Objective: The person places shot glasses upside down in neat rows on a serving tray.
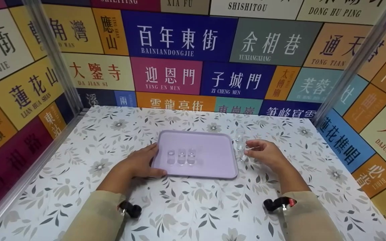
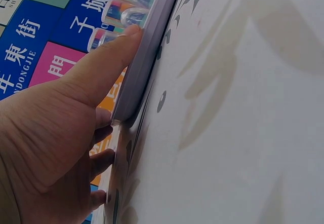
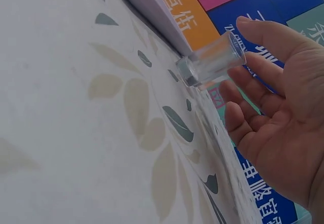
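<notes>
1. The left hand (image 1: pixel 142 163) rested with fingers extended against the left end of the lilac tray (image 1: pixel 214 159).
2. Three clear cups (image 1: pixel 182 158) stood on the tray, left of centre, apparently the part done.
3. Just right of it, more clear cups (image 1: pixel 241 146) on the tabletop (image 1: pixel 179 207) seemed left to load; the right hand (image 1: pixel 267 153) was at one, fingers parted.
4. Wall signs (image 1: pixel 179 36) read LIAN HUA SHAN, BAINIANDONGJIE, YUXIANGXIANG.

Tray (image 2: pixel 140 74) cut by top edge in left wrist view; glasses (image 1: pixel 241 144) near right hand (image 1: pixel 267 154) too faint for counting.
</notes>
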Motion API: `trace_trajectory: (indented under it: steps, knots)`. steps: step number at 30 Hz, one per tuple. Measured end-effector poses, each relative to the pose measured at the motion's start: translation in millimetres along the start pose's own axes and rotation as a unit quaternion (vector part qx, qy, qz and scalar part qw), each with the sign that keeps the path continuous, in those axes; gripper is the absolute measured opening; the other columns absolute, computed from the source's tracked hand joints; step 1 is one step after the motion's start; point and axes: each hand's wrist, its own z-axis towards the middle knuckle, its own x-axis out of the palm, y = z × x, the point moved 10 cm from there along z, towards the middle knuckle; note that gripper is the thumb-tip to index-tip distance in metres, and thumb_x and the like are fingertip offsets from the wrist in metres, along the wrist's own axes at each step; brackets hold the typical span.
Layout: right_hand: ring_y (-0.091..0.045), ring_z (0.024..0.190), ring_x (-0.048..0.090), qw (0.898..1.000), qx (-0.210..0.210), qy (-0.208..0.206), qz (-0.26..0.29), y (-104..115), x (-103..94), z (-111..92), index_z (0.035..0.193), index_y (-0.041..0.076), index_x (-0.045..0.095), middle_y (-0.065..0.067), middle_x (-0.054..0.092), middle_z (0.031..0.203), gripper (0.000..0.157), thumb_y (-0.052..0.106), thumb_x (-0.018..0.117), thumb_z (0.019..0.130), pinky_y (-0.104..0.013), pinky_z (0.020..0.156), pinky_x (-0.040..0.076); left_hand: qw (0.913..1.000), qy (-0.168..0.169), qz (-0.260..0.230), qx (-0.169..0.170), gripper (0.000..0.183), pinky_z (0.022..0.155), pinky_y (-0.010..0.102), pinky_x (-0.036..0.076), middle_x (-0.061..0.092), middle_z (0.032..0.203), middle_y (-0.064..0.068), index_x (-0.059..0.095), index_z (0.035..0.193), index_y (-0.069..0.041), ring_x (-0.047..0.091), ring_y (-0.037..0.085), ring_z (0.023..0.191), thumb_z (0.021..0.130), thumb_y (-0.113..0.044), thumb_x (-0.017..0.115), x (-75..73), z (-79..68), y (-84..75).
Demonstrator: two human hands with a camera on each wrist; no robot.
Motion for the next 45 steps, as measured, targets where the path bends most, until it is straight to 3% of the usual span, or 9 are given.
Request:
trace_trajectory:
  steps: [5,9,15,25,33,38,45]
  knots:
    - [-0.028,0.13,0.066,0.999,0.016,0.016,-0.03,-8.1,6.7,1.0,0.148,0.014,0.064,-0.015,0.068,0.146,0.065,0.042,0.084,0.093,-0.033,0.099,0.057,1.0,0.001,-0.003,-0.004,0.129,0.135,0.067,0.015,0.009,0.183,-0.004,0.015,0.174,-0.023,0.012,0.04,0.169,0.077,-0.082,0.077,-0.9,-1.6,-1.0]
    - [-0.026,0.122,0.066,0.998,0.035,0.016,-0.051,-14.2,11.3,1.2,0.142,0.016,0.069,-0.013,0.071,0.135,0.061,0.042,0.087,0.09,-0.033,0.098,0.055,1.0,0.0,-0.002,-0.003,0.128,0.135,0.067,0.015,0.009,0.183,-0.003,0.015,0.174,-0.023,0.013,0.04,0.169,0.078,-0.081,0.077,-1.6,-2.7,-2.5]
    - [-0.023,0.108,0.065,0.995,0.012,-0.001,-0.103,-13.1,11.1,4.1,0.138,0.015,0.073,-0.009,0.074,0.121,0.058,0.04,0.088,0.088,-0.028,0.088,0.053,0.9999,-0.003,0.003,0.011,0.127,0.135,0.065,0.018,0.011,0.183,-0.002,0.016,0.174,-0.019,0.014,0.04,0.168,0.08,-0.08,0.076,-1.9,-3.6,-4.6]
    - [-0.023,0.107,0.066,0.995,0.005,-0.011,-0.103,-12.9,11.4,4.8,0.138,0.014,0.072,-0.009,0.076,0.118,0.057,0.035,0.088,0.088,-0.029,0.091,0.053,0.9999,-0.001,0.001,0.011,0.129,0.135,0.065,0.016,0.01,0.183,-0.002,0.016,0.174,-0.019,0.013,0.04,0.169,0.079,-0.082,0.076,-1.2,-2.3,-3.5]
    - [-0.021,0.105,0.064,0.997,0.019,-0.014,-0.071,-12.7,11.2,2.9,0.126,0.015,0.075,-0.007,0.073,0.117,0.05,0.045,0.088,0.088,-0.029,0.088,0.053,1.0,0.001,0.0,0.009,0.13,0.134,0.068,0.015,0.009,0.183,-0.002,0.015,0.174,-0.02,0.013,0.041,0.168,0.078,-0.083,0.076,-1.2,-1.7,-3.0]
    - [-0.018,0.092,0.065,1.0,0.011,-0.021,-0.005,-8.9,12.2,1.9,0.119,0.013,0.075,-0.002,0.073,0.106,0.045,0.039,0.09,0.086,-0.028,0.079,0.055,0.9999,0.001,-0.003,0.012,0.131,0.134,0.068,0.015,0.009,0.184,-0.001,0.014,0.174,-0.019,0.012,0.042,0.168,0.078,-0.083,0.076,-1.8,-2.0,-3.9]
    - [-0.015,0.091,0.067,0.998,-0.023,-0.01,0.059,3.1,18.2,0.2,0.127,0.004,0.072,0.001,0.074,0.105,0.048,0.029,0.088,0.09,-0.028,0.077,0.058,0.9997,-0.009,0.001,0.021,0.128,0.134,0.067,0.018,0.012,0.183,0.0,0.017,0.173,-0.018,0.015,0.039,0.168,0.079,-0.08,0.077,-2.7,-2.6,-4.8]
